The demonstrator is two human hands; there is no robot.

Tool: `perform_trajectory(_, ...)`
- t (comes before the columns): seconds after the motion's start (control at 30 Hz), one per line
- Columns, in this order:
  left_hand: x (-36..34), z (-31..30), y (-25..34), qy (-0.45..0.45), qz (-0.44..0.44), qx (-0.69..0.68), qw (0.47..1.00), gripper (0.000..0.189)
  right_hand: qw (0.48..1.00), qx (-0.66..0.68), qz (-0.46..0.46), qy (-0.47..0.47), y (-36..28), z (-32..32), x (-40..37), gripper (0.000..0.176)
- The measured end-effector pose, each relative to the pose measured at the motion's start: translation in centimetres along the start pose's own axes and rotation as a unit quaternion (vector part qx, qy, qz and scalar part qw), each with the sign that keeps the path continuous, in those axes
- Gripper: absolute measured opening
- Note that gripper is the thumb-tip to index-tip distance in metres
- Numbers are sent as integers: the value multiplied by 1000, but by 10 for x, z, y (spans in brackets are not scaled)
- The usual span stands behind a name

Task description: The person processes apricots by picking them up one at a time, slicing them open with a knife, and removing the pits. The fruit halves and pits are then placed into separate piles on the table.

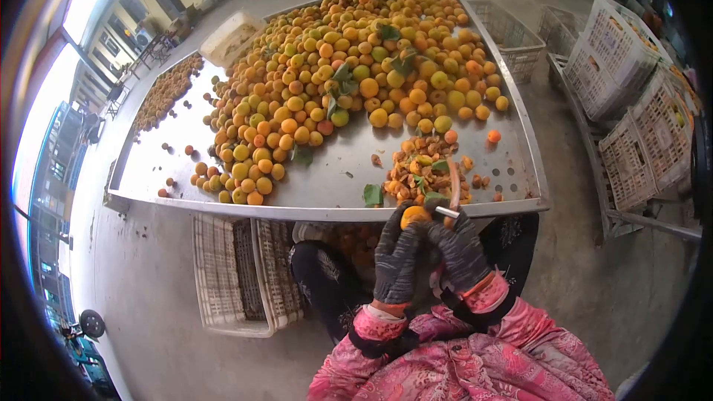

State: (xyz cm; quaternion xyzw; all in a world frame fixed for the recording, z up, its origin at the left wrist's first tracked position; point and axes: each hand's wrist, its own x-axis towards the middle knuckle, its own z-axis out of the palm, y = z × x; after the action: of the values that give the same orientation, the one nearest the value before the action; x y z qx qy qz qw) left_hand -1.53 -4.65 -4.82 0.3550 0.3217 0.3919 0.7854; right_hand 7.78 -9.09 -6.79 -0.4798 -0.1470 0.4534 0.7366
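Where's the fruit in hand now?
Head view, just right of centre: the orange fruit is in the left hand, beside the right hand, by the table's near edge.

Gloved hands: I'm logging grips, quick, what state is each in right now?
Left hand: closed, holding an orange fruit.
Right hand: closed, holding a tool with a silver metal part.

I can pass left of the pile of fruit pieces (408, 168) over open counter (323, 187); straight ahead of my hands (396, 263) that pile blocks me, and beyond it the fruit heap (319, 82).
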Motion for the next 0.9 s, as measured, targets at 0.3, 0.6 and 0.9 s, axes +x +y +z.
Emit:
perform_trajectory(0.3,-6,-3,-35,11,73,46,996,28,995,-34,89,3,-11,-25,-21,28)
perform_trajectory(0.6,-28,-50,-58,-102,-113,93,984,26,996,68,0,57,-27,-40,-8,28)
perform_trajectory(0.9,-42,-69,-68,-48,-71,93,992,27,989,118,-58,61,-28,-12,-10,24)
